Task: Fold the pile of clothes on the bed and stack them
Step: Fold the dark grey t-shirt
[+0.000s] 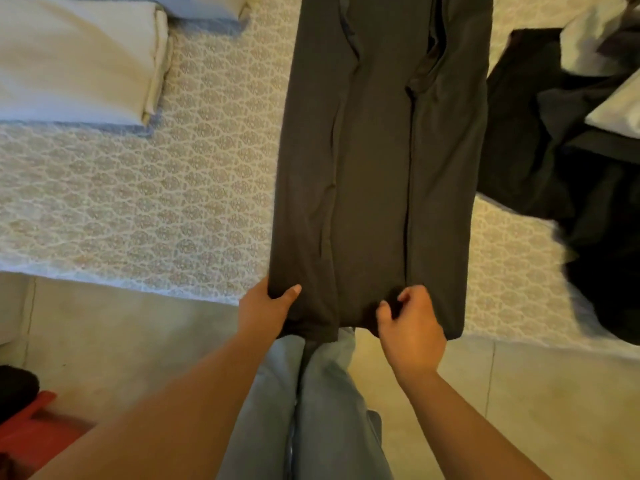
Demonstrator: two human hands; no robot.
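Hands: two are showing, left hand (pixel 265 308) and right hand (pixel 410 327).
Dark garment (pixel 377 161): one is lying centre frame.
Folded stack (pixel 76 60): one, upper left.
Unfolded pile (pixel 568 150): one, right.

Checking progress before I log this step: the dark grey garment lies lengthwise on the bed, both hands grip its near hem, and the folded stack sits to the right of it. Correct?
Not quite. The head view shows the folded stack to the left of the dark grey garment, while the unfolded pile lies on the right. The rest holds: left hand and right hand both grip the near hem.
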